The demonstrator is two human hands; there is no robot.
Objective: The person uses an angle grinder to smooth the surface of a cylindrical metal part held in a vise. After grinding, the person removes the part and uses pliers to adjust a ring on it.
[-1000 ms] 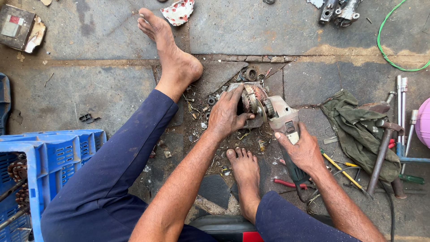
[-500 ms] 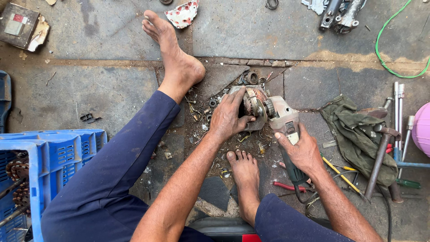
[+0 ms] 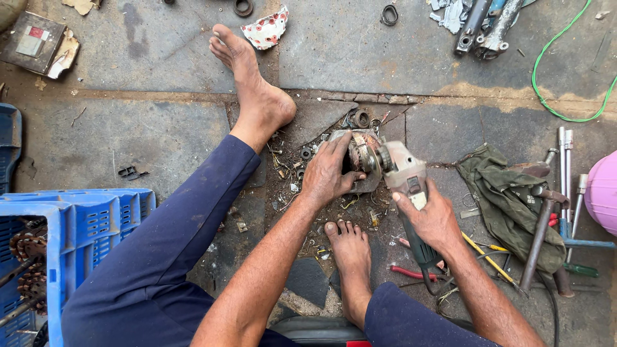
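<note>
1. A blue crate [image 3: 83,225] sits at the far left, with rusty gears inside it.
2. A bare foot [image 3: 254,83] is stretched out on the gray floor [image 3: 160,135], past a torn bit of cloth [image 3: 267,29].
3. The left hand [image 3: 328,170] is spread flat with its fingers bent over a rusty metal part [image 3: 360,154], pressing it down on the floor.
4. The other bare foot [image 3: 350,254] rests just below that part, between the two arms.
5. The grinder [image 3: 402,177] touches the part from the right side.
6. The right hand [image 3: 434,218] is closed tight around the grinder's body.
7. A green rag [image 3: 508,199] lies just right of that hand, with a hammer [image 3: 540,231] and a yellow screwdriver [image 3: 485,254] on it or beside it.
8. A green wire [image 3: 559,96] curls at the top right, and a pink round thing [image 3: 604,193] peeks in at the edge.
</note>
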